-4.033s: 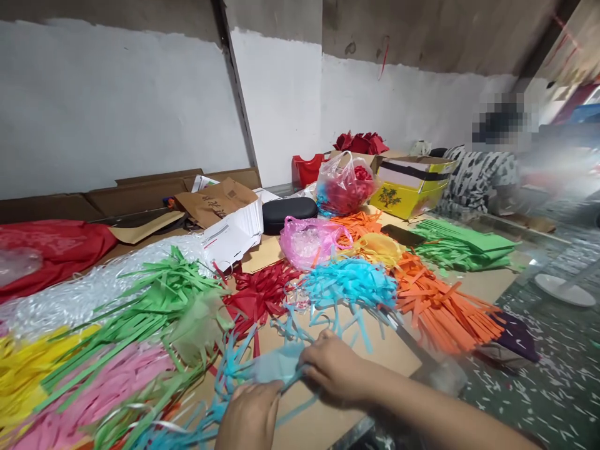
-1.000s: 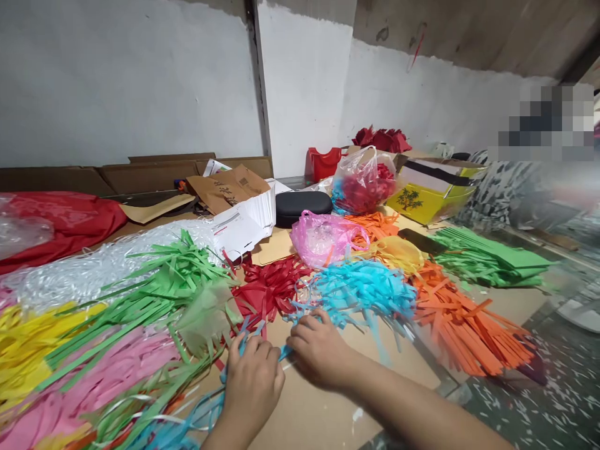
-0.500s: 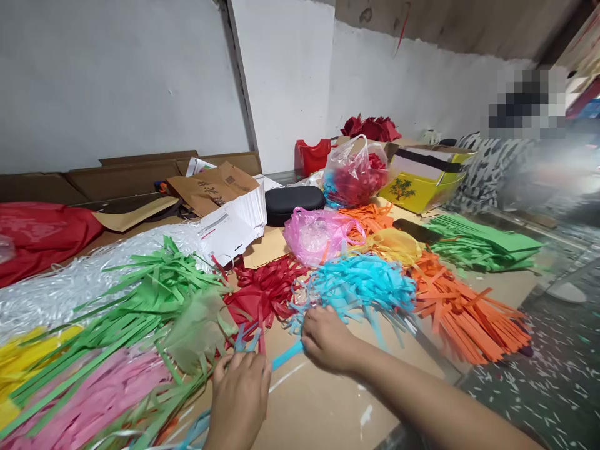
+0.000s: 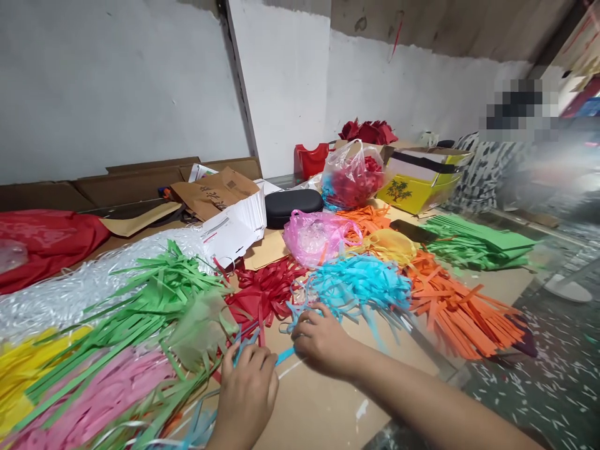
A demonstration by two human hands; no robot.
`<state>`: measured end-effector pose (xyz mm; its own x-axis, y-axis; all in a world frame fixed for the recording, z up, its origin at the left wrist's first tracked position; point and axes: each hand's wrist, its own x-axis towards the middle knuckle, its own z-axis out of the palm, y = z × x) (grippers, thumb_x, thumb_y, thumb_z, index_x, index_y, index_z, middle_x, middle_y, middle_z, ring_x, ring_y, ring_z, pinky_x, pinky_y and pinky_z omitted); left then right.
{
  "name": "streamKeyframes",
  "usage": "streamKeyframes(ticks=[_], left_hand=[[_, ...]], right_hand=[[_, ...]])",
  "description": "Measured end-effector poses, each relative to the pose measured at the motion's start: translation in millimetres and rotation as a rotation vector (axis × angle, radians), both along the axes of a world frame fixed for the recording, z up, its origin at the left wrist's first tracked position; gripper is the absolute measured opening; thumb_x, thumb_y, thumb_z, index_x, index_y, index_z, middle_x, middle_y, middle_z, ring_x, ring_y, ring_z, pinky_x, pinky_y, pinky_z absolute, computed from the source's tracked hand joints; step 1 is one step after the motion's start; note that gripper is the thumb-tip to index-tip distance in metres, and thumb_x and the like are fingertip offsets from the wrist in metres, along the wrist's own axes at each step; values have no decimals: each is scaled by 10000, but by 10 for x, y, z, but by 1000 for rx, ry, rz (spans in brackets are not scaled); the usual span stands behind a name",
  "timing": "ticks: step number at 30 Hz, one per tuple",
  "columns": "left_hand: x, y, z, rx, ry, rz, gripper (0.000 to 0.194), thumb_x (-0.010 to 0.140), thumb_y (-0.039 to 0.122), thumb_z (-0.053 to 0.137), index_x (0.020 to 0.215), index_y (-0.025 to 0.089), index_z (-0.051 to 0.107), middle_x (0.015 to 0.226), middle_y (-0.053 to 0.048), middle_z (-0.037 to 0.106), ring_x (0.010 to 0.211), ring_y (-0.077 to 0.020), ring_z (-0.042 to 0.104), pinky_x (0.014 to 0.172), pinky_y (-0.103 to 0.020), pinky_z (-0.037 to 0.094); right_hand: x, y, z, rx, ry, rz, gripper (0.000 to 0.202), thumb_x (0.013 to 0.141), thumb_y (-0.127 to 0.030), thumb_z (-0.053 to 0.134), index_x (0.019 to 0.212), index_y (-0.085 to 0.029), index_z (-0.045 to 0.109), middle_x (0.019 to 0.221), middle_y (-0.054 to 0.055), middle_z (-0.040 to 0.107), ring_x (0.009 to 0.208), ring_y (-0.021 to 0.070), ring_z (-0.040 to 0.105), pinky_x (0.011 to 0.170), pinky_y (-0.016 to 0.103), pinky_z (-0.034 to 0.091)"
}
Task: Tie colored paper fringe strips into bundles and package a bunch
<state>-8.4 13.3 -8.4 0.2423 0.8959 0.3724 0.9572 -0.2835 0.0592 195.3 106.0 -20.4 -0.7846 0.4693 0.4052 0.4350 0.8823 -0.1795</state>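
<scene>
Low in the picture, my left hand (image 4: 250, 381) has its fingers curled over thin blue strips beside a red heap of strips (image 4: 265, 290). To its right, my right hand (image 4: 321, 337) is closed on a blue strip (image 4: 285, 356), which stretches between the two hands over brown cardboard. Just beyond my right hand lies a pile of bright blue strips (image 4: 360, 281). Green strips (image 4: 164, 290) and pink strips (image 4: 112, 394) spread out left of my left hand. The fingertips of both hands are partly hidden.
Orange strips (image 4: 464, 306) and green strips (image 4: 482, 240) lie to the right. Behind are a pink bag (image 4: 314, 237), a black case (image 4: 293, 206), white papers (image 4: 234, 231) and a yellow box (image 4: 417, 184). A person in patterned clothing (image 4: 487, 162) is at the far right.
My hands have come closer together: my right hand has shifted slightly left, my left hand slightly right. Less of the blue strip shows between them.
</scene>
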Motion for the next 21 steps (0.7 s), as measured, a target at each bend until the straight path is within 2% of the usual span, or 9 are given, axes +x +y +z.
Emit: streamKeyframes(ticks=[5, 7, 9, 12, 14, 16, 19, 21], left_hand=[[83, 9, -7, 58, 66, 23, 190, 870, 125, 548, 892, 232, 703, 880, -9, 725, 922, -239, 627, 1035, -505, 289], [93, 11, -8, 68, 79, 47, 195, 889, 127, 539, 881, 227, 706, 894, -18, 725, 939, -242, 624, 1037, -508, 295], [103, 9, -5, 74, 92, 56, 195, 905, 141, 534, 881, 225, 709, 874, -21, 722, 934, -240, 622, 1036, -506, 300], [134, 2, -11, 93, 119, 65, 193, 921, 166, 535, 843, 213, 705, 823, -23, 712, 926, -234, 618, 1042, -493, 297], [160, -14, -31, 110, 138, 70, 207, 932, 171, 531, 814, 208, 697, 801, -24, 704, 942, -230, 617, 1045, -477, 292], [172, -44, -58, 117, 160, 68, 226, 936, 147, 523, 798, 207, 691, 797, -22, 704, 952, -231, 621, 1035, -472, 293], [136, -107, -101, 108, 192, 39, 248, 919, 78, 505, 852, 210, 705, 837, -21, 721, 967, -239, 628, 1015, -477, 301], [76, -139, -126, 90, 162, 7, 299, 896, 38, 490, 937, 233, 713, 864, -13, 734, 969, -235, 629, 1011, -472, 302]], right_hand=[[11, 62, 36, -146, 12, -18, 87, 948, -234, 599, 933, -208, 681, 1047, 33, 725, 1051, 208, 553, 995, 435, 266], [15, 48, 61, -157, 14, -24, 67, 936, -234, 615, 923, -215, 679, 1022, 24, 724, 1045, 209, 554, 994, 437, 265], [-15, -8, 63, -105, 27, -51, 77, 921, -276, 643, 974, -227, 671, 1060, 31, 711, 1069, 228, 545, 1023, 468, 245], [-98, -124, 3, 82, 19, -35, 140, 930, -279, 621, 1056, -223, 648, 1093, 65, 689, 1110, 254, 523, 1080, 515, 198], [-121, -167, -51, 188, -16, -11, 96, 945, -201, 564, 971, -206, 657, 987, 68, 694, 1040, 245, 537, 1071, 499, 223], [-83, -158, -81, 223, -45, -12, 168, 958, -156, 520, 882, -204, 661, 876, 59, 689, 971, 237, 540, 1032, 481, 259], [60, -78, -68, 162, -54, -12, 211, 988, -181, 506, 877, -223, 680, 854, 49, 707, 977, 236, 535, 982, 472, 273], [152, -14, -43, 42, -32, -6, 176, 980, -200, 547, 894, -237, 696, 894, 36, 724, 974, 227, 545, 951, 455, 281]])
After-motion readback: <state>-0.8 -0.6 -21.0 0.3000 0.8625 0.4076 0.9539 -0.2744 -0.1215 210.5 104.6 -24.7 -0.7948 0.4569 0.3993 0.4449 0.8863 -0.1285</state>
